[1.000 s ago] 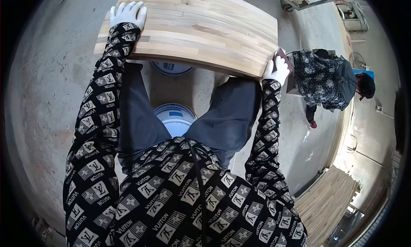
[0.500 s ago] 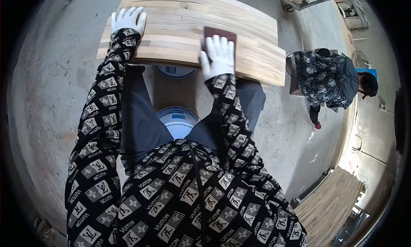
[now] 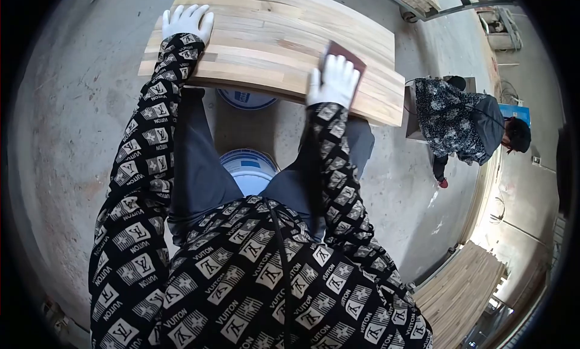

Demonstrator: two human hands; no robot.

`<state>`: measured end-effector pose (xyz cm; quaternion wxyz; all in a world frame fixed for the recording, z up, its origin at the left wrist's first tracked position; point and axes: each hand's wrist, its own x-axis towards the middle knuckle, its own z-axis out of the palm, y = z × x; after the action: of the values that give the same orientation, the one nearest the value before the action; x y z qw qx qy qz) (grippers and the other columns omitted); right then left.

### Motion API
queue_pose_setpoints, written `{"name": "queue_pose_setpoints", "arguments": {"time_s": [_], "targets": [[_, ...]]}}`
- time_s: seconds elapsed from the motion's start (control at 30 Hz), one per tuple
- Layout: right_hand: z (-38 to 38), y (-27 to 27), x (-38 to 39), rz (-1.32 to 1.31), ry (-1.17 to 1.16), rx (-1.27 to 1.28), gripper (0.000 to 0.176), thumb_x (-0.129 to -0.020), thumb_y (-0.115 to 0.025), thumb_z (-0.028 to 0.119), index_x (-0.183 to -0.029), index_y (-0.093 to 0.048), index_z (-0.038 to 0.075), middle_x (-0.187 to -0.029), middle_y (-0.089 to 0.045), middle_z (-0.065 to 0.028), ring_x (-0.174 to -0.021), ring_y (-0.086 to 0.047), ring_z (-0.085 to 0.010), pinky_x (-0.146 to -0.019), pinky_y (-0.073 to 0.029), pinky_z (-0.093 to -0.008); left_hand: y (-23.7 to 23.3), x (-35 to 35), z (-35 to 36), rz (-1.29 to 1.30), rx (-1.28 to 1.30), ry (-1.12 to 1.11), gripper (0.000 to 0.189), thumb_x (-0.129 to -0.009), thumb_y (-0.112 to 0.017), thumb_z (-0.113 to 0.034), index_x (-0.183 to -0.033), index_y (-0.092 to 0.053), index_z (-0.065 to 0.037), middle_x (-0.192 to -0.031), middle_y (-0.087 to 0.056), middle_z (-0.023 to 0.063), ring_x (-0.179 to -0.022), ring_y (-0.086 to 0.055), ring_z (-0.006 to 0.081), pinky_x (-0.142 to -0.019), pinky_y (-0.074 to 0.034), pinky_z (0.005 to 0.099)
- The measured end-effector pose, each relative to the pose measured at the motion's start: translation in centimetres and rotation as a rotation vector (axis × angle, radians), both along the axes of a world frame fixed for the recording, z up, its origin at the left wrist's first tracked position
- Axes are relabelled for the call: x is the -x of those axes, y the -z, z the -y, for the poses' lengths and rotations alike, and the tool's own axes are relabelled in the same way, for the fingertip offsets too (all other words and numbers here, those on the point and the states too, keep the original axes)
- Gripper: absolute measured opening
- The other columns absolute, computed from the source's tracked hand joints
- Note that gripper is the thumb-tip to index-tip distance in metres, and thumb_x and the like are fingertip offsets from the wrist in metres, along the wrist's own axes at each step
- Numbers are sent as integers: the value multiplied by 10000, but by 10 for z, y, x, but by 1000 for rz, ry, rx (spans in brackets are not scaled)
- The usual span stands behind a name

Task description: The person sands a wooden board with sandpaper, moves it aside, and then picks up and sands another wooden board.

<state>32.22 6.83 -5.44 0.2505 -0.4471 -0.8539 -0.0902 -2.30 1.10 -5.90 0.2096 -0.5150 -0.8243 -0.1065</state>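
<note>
A pale laminated wood board (image 3: 266, 32) lies across in front of me, with a second board edge under its front. My left hand (image 3: 188, 22), in a white glove, rests on the board's left part with its fingers spread. Near the right front of the board, my right hand (image 3: 334, 81), also gloved, lies over a dark red-brown sheet (image 3: 350, 54) that looks like sandpaper. The thumb is apart from the fingers, which lie flat on the sheet against the wood.
A white-and-blue bucket (image 3: 249, 168) stands between my legs, another (image 3: 246, 99) under the board. At right a person (image 3: 462, 119) in a dark patterned top bends over. Wood strips (image 3: 462, 291) are stacked at the lower right. A metal rack (image 3: 447, 1) stands at the top right.
My right hand has moved to the right along the board with the red-brown sheet, which is now tilted. My left hand still rests at the board's left.
</note>
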Motion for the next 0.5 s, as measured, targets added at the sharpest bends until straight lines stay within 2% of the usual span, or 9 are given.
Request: {"name": "queue_pose_setpoints", "arguments": {"time_s": [0.1, 0.13, 0.23, 0.33, 0.43, 0.47, 0.5], "targets": [[38, -7, 48, -49, -194, 68, 575, -899, -603, 342, -1335, -518, -22, -1402, -481, -257, -1349, -379, -445, -1177, -200, -567, -4, -2, 0, 18, 25, -4, 413, -985, -462, -454, -1324, -600, -263, -1369, -582, 16, -1338, -447, 247, -1176, -216, 498], [40, -10, 48, -49, -188, 104, 544, -934, -580, 331, -1376, -513, 21, -1429, -478, -230, -1365, -386, -426, -1186, -206, -535, -7, -3, 1, 37, 42, -14, 418, -986, -458, -456, -1332, -594, -264, -1379, -574, 16, -1346, -439, 246, -1180, -209, 498], [28, -12, 23, -95, -303, 148, 508, -943, -584, 293, -1376, -514, 37, -1430, -478, -221, -1366, -381, -420, -1185, -202, -535, -6, -3, 0, 48, 57, -13, 427, -990, -446, -463, -1345, -582, -269, -1392, -564, 18, -1358, -427, 248, -1186, -196, 497], [-5, -14, -33, -43, -173, 78, 526, -899, -597, 284, -1336, -501, 8, -1374, -480, -230, -1298, -394, -430, -1137, -235, -564, -3, 0, 0, 41, 49, -15, 426, -990, -444, -463, -1343, -584, -270, -1390, -566, 17, -1355, -430, 246, -1186, -195, 494], [-41, -10, -99, -11, -59, -74, 444, -879, -594, 253, -1245, -544, 6, -1187, -547, -202, -1089, -490, -400, -951, -357, -524, -1, -1, -1, 26, 39, -16, 422, -987, -447, -463, -1333, -591, -269, -1381, -572, 17, -1343, -442, 242, -1182, -200, 489], [-52, -3, -117, 54, 11, -213, 423, -878, -594, 247, -1224, -554, 7, -1151, -555, -195, -1050, -505, -386, -925, -369, -508, -1, 0, -1, 14, 24, -14, 420, -986, -449, -463, -1327, -596, -267, -1374, -578, 17, -1335, -449, 241, -1179, -205, 486], [-56, -5, -123, 64, 46, -189, 418, -880, -590, 252, -1218, -557, 8, -1144, -556, -194, -1046, -507, -381, -925, -371, -505, 2, 2, -1, -9, 8, -1, 410, -982, -457, -459, -1307, -611, -262, -1348, -597, 21, -1318, -466, 242, -1170, -219, 480]]}}
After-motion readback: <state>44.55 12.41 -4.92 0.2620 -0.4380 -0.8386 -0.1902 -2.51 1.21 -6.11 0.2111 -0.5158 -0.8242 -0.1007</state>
